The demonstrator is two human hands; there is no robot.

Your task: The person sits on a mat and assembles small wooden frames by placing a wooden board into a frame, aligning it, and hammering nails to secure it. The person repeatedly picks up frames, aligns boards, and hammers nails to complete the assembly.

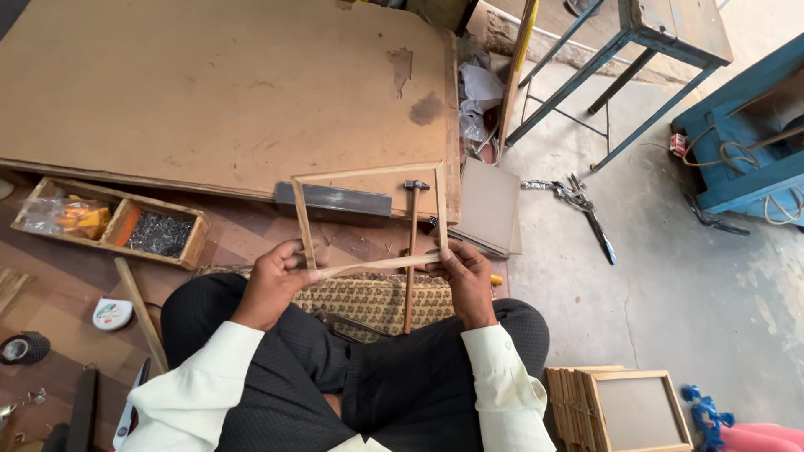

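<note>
While both hands grip, rectangular wooden frame [368,218] sits upright.

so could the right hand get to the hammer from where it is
Probably yes. The hammer lies just left of the right hand, handle toward the person, nothing covering it. But that hand grips the wooden frame, as does the left hand, so it must let go first.

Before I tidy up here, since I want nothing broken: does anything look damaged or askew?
The big board has patches of torn-off surface near its right edge. The thin wooden frame held by the left hand and right hand looks skewed, its near strip slanting.
</note>
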